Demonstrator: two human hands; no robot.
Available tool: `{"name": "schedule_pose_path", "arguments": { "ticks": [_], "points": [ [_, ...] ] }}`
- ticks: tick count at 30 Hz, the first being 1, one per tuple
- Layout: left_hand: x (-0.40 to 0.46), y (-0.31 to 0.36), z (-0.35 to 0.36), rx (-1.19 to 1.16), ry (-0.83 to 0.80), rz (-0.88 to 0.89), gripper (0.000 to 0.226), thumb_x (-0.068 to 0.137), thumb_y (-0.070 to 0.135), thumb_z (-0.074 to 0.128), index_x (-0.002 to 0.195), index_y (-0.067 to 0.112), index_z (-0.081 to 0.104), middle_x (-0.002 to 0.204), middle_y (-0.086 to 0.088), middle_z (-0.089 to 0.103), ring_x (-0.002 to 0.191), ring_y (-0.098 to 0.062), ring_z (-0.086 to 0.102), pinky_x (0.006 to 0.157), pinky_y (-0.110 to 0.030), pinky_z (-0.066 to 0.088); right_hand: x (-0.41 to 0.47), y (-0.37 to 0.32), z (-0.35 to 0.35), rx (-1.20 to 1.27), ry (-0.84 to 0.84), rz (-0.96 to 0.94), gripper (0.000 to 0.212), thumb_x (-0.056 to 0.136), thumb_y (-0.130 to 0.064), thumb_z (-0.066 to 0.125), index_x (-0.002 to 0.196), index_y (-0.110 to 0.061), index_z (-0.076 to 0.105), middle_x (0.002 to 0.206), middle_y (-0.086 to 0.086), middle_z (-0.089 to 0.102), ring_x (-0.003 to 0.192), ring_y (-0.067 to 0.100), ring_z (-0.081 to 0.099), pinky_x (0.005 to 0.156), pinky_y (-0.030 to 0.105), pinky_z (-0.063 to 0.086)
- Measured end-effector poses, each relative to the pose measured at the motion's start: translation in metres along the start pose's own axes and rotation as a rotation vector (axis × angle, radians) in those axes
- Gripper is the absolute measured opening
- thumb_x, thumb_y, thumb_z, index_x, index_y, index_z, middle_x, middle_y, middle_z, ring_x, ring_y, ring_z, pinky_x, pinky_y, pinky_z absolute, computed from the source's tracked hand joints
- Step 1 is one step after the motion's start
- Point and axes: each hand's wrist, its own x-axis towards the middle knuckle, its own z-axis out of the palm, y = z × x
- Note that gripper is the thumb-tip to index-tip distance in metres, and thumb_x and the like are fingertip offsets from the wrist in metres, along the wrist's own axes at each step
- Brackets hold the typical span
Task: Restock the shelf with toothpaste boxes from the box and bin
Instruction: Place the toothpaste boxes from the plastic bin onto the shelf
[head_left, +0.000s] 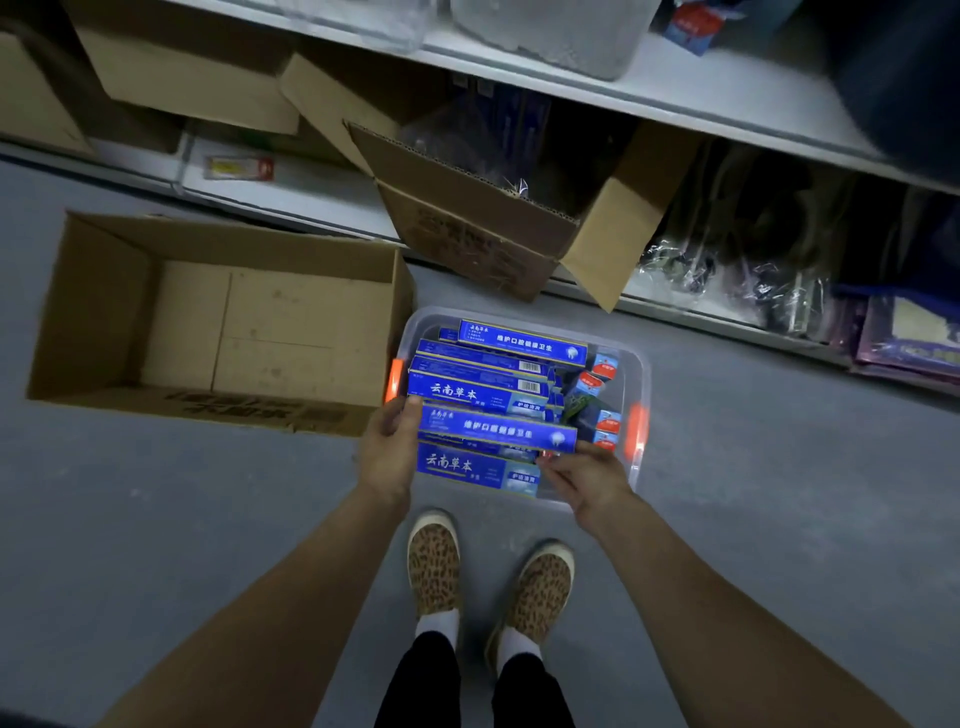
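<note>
Over the clear bin (643, 364) on the floor, a blue toothpaste box (498, 428) is held endwise: left hand (387, 441) fingers curled on one end, right hand (584, 478) pinching the other. Light, stiff, crushable card is judged; ends suit gripping.

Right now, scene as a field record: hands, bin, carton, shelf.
left hand: grips the left end of a stack of blue toothpaste boxes
right hand: grips the right end of the same stack
bin: clear plastic bin with orange handles, on the floor, holding more blue boxes and a few smaller packs
floor carton: open cardboard carton left of the bin, nothing visible inside
shelf: white shelf ahead; a second open carton sits on its lowest level
person: standing, both shoes just behind the bin
</note>
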Motion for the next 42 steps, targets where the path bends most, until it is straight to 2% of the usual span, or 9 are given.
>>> {"name": "schedule_pose_path", "arguments": {
  "ticks": [3, 7, 10, 12, 17, 28, 33, 38, 42],
  "points": [
    [0.001, 0.004, 0.024, 0.063, -0.124, 0.032, 0.029, 0.095, 0.018, 0.067, 0.123, 0.015, 0.061, 0.094, 0.004, 0.068, 0.089, -0.017, 0.067, 0.07, -0.027, 0.056, 0.011, -0.013, 0.008, -0.181, -0.051, -0.036, 0.026, 0.088, 0.005, 0.059, 0.106, -0.01, 0.072, 0.093, 0.011, 0.072, 0.085, 0.027, 0.068, 0.071, 0.031, 0.058],
    [0.007, -0.001, 0.05, 0.019, 0.001, -0.088, 0.035, 0.096, 0.038, 0.064, 0.125, 0.019, 0.06, 0.113, -0.002, 0.069, 0.102, -0.022, 0.067, 0.085, -0.041, 0.058, 0.027, -0.017, 0.036, -0.449, 0.11, -0.135, 0.019, 0.086, -0.03, 0.062, 0.096, -0.016, 0.072, 0.097, 0.004, 0.075, 0.092, 0.027, 0.069, 0.085, 0.04, 0.056],
    [0.017, -0.01, 0.05, 0.163, 0.06, -0.011, 0.063, 0.086, 0.065, 0.06, 0.132, 0.023, 0.056, 0.129, -0.003, 0.062, 0.112, -0.022, 0.065, 0.091, -0.047, 0.057, 0.03, -0.015, 0.039, -0.415, 0.346, -0.214, 0.036, 0.084, -0.038, 0.064, 0.112, -0.016, 0.069, 0.11, 0.008, 0.07, 0.098, 0.03, 0.066, 0.081, 0.034, 0.049],
    [0.022, -0.014, 0.046, 0.293, 0.058, 0.066, 0.078, 0.077, 0.074, 0.057, 0.139, 0.028, 0.051, 0.138, -0.003, 0.055, 0.119, -0.023, 0.06, 0.095, -0.05, 0.055, 0.033, -0.007, 0.036, -0.363, 0.275, -0.215, 0.041, 0.081, -0.043, 0.067, 0.116, -0.023, 0.067, 0.115, 0.005, 0.07, 0.101, 0.027, 0.068, 0.087, 0.04, 0.054],
    [0.025, -0.008, 0.039, 0.288, -0.033, 0.056, 0.048, 0.098, 0.047, 0.056, 0.141, 0.027, 0.049, 0.127, -0.003, 0.065, 0.109, -0.022, 0.065, 0.084, -0.04, 0.056, 0.036, 0.009, 0.031, -0.273, 0.008, -0.24, 0.031, 0.089, -0.01, 0.069, 0.116, -0.024, 0.068, 0.106, 0.001, 0.075, 0.096, 0.024, 0.071, 0.087, 0.048, 0.06],
    [0.031, 0.009, 0.013, -0.004, 0.026, -0.066, 0.02, 0.098, 0.03, 0.062, 0.104, 0.013, 0.07, 0.076, 0.0, 0.073, 0.067, -0.012, 0.069, 0.056, -0.022, 0.052, 0.017, -0.011, -0.013, -0.069, -0.09, -0.224, 0.013, 0.086, -0.006, 0.076, 0.093, -0.016, 0.072, 0.082, -0.003, 0.073, 0.069, 0.009, 0.066, 0.062, 0.02, 0.053],
    [0.036, -0.012, 0.005, 0.166, -0.043, 0.083, 0.032, 0.097, 0.018, 0.064, 0.128, 0.019, 0.058, 0.107, -0.005, 0.067, 0.08, -0.005, 0.063, 0.067, -0.026, 0.052, 0.019, -0.007, -0.023, 0.165, -0.03, -0.131, 0.014, 0.091, -0.011, 0.071, 0.082, -0.021, 0.066, 0.067, -0.008, 0.071, 0.06, 0.005, 0.062, 0.061, 0.019, 0.053],
    [0.051, -0.034, 0.006, 0.301, -0.057, 0.044, 0.066, 0.085, 0.024, 0.078, 0.145, 0.021, 0.048, 0.141, -0.007, 0.052, 0.121, -0.026, 0.058, 0.094, -0.047, 0.054, 0.028, 0.0, -0.023, 0.223, 0.003, -0.105, 0.017, 0.091, -0.016, 0.073, 0.079, -0.023, 0.061, 0.076, -0.005, 0.071, 0.073, 0.009, 0.06, 0.068, 0.022, 0.052],
    [0.056, -0.042, 0.011, 0.482, 0.0, 0.081, 0.073, 0.084, 0.028, 0.079, 0.148, 0.022, 0.044, 0.148, -0.009, 0.037, 0.132, -0.028, 0.047, 0.091, -0.04, 0.049, 0.034, 0.001, -0.022, 0.227, -0.012, -0.108, 0.015, 0.09, -0.019, 0.073, 0.082, -0.024, 0.061, 0.078, -0.007, 0.072, 0.075, 0.008, 0.062, 0.071, 0.023, 0.051]
  ]
}}
